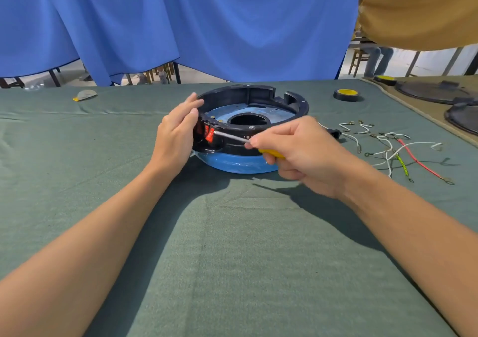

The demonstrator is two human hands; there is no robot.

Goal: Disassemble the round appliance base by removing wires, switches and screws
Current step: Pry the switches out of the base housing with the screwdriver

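Base (258,93) black and blue — switches (209,134) red; screwdriver handle (270,152) yellow; cloth (232,259) dull green; curtain (181,21) blue.

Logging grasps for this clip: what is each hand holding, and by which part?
The right hand grips a yellow-handled metal screwdriver by its handle. The left hand rests against the rim of the round black-and-blue appliance base, gripping nothing.

Round appliance base (252,129) near the far edge of the table (232,233).
Black ring on a blue bottom, open side up; red switches (209,134) in its front-left wall; loose wires (393,150) lie toward the right edge.
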